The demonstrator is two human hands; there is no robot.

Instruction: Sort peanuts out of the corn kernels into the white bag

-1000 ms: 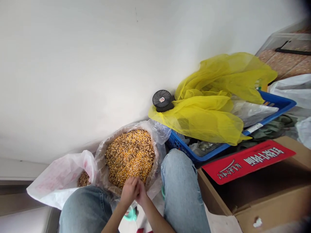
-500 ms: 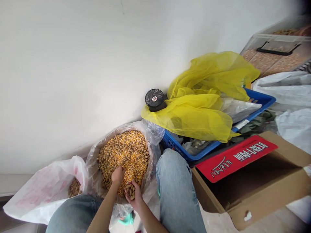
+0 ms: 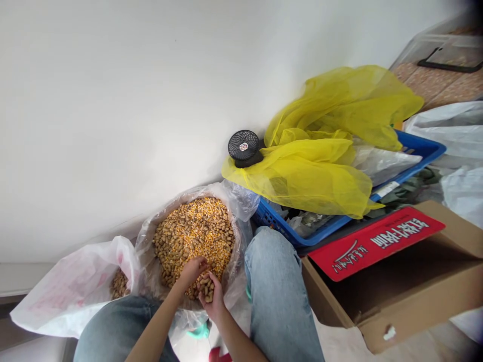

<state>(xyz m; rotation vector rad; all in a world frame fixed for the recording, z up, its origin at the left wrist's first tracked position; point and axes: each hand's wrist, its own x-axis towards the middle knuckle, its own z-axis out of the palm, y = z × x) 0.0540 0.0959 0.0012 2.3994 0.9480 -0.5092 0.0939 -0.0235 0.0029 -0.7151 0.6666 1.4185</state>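
A clear plastic-lined bag (image 3: 145, 241) between my knees holds yellow corn kernels (image 3: 196, 221) mixed with unshelled peanuts (image 3: 166, 241). My right hand (image 3: 216, 301) is cupped over the near side of the mix, with a small heap of peanuts (image 3: 206, 287) in its curled palm. Just above and left of that heap is my left hand (image 3: 194, 269), its fingers drawn together and pointing toward the right hand. Whatever lies between the left fingertips is too small to make out.
On the left, a white sack (image 3: 75, 286) holds more peanuts. A black fan (image 3: 244, 148) stands by the wall. Yellow mesh cloth (image 3: 313, 171) drapes over a blue basket (image 3: 324, 234). An open cardboard box (image 3: 415, 311) and a clear bin (image 3: 449, 80) are on the right.
My left hand has moved from the corn to the right, close beside my right hand. The right hand still cups the peanuts. The camera view has shifted slightly.
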